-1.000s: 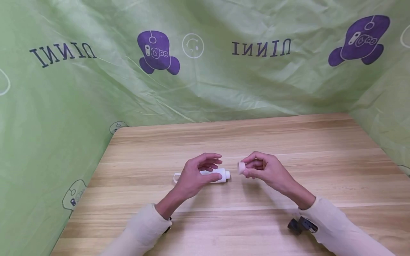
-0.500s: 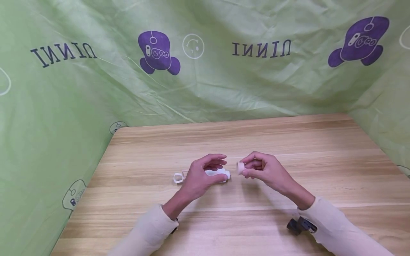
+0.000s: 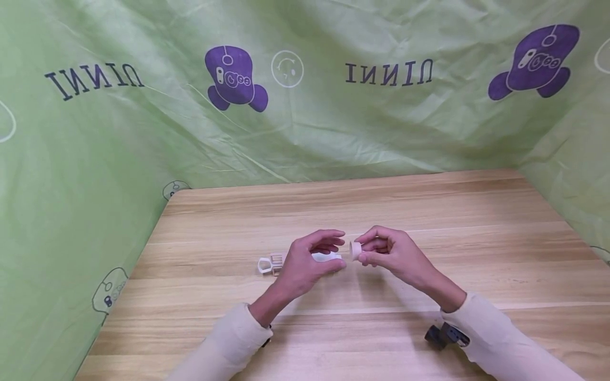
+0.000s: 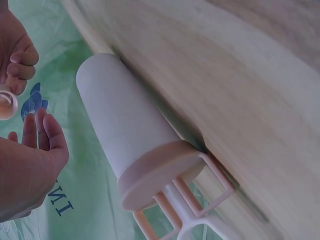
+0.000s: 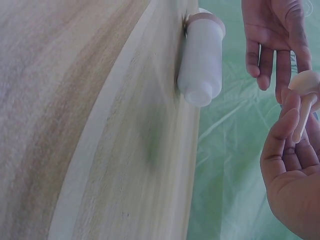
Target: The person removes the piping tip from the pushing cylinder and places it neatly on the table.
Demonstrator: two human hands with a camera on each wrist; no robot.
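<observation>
A white bottle [image 4: 132, 112] lies on its side on the table, partly hidden in the head view behind my left hand [image 3: 305, 264]. At its left end are a pink collar [image 4: 162, 172] with rectangular loops and a white ring [image 3: 264, 265]. The narrow neck [image 5: 200, 93] points right. My left hand hovers over the bottle, its fingers loosely bent and holding nothing. Just right of the neck, my right hand [image 3: 400, 256] pinches a small pale pink cap [image 3: 356, 251] between thumb and fingers. A slim stem on the cap shows in the right wrist view.
The wood-grain table [image 3: 429, 206] extends around both hands. Behind it and along its sides hangs a green printed cloth [image 3: 305, 132]. A black wrist camera [image 3: 445, 336] sits under the right sleeve.
My left hand has moved right along the bottle, uncovering the pink loops and white ring. My right hand, still pinching the cap, has shifted slightly left, narrowing the gap between the hands.
</observation>
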